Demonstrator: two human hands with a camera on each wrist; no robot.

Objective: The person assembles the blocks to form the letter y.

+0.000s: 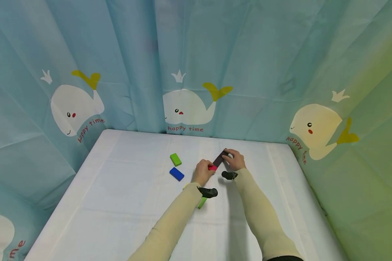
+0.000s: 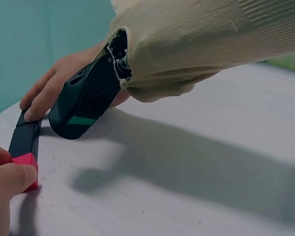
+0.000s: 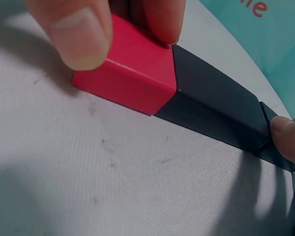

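Note:
A row of blocks lies end to end on the white table: a red block point(image 3: 137, 61), a black block point(image 3: 216, 101) against it, and a second black block point(image 3: 279, 160) at the far end. My left hand point(image 1: 203, 172) pinches the red block between thumb and fingers, at the near end of the row. At the other end, my right hand point(image 1: 236, 160) grips the far black block, partly covering it. In the left wrist view the right hand's fingertips wrap over that block's end.
Left of my hands lie a green block point(image 1: 175, 159) and a blue block point(image 1: 176, 174). Another green block point(image 1: 202, 203) shows partly from under the left forearm, and a bit of yellow peeks out beside the left cuff. A curtain point(image 1: 196, 43) with whales hangs behind the table.

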